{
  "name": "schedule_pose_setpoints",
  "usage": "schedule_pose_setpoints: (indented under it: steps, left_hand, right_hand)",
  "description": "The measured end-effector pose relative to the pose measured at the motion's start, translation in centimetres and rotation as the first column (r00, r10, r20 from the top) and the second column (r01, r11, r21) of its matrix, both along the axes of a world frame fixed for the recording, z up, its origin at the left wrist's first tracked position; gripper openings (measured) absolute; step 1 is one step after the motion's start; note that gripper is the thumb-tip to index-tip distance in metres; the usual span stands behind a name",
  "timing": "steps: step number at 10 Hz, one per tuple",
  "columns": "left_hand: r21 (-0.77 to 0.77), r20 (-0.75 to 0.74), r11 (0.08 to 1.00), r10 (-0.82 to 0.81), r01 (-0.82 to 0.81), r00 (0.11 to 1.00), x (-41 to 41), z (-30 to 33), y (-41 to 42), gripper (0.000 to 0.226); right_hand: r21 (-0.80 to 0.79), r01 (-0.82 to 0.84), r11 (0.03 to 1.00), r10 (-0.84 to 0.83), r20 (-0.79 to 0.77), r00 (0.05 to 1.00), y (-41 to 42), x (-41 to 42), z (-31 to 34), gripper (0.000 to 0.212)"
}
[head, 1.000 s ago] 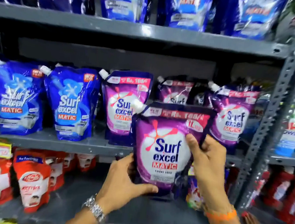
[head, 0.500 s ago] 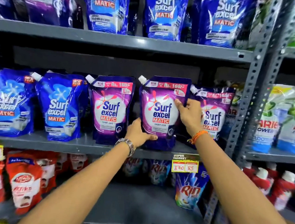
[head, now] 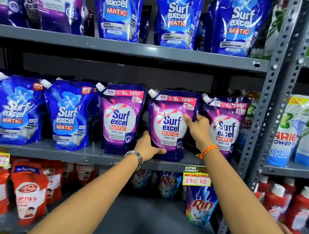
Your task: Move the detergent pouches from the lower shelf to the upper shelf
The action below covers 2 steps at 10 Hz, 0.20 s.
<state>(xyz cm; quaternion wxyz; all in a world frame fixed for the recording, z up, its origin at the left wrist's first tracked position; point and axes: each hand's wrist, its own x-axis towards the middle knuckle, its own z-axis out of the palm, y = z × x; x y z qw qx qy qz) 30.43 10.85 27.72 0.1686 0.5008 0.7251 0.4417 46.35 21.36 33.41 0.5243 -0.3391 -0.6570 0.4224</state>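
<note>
A purple Surf Excel Matic pouch [head: 168,118] stands upright on the middle shelf [head: 90,156], between two other purple pouches [head: 121,117] [head: 223,126]. My left hand [head: 146,146] grips its lower left corner, thumb across the bottom front. My right hand [head: 197,129] holds its right edge, fingers on the front. Two blue Surf Excel pouches [head: 19,110] [head: 67,116] stand further left on the same shelf. The shelf below [head: 141,214] carries a Rin pouch [head: 201,205] at the right and several more at the back.
The top shelf [head: 128,47] is lined with blue and purple Surf Excel pouches. Red Lifebuoy pouches [head: 27,193] sit lower left. A grey perforated upright [head: 262,111] divides off Ariel packs [head: 298,133] and red bottles [head: 277,202]. A price tag [head: 197,178] hangs on the shelf edge.
The purple pouch went up from in front of the lower shelf onto the middle shelf and now stands in the row. Both arms stretched forward with it.
</note>
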Motion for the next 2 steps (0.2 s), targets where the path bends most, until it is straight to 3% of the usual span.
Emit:
schedule_pose_setpoints:
  steps: [1,2]
  left_hand:
    - [0.008,-0.044,1.000,-0.028,0.028,0.999,0.3,-0.5,-1.7,0.110]
    - [0.162,-0.129,0.987,0.024,-0.003,0.991,0.9,-0.7,-4.4,0.117]
  right_hand:
    - [-0.037,0.001,0.999,-0.001,-0.002,1.000,-3.3,1.4,0.1,0.053]
    - [0.036,0.155,0.987,-0.149,-0.128,0.981,-8.4,4.7,0.7,0.049]
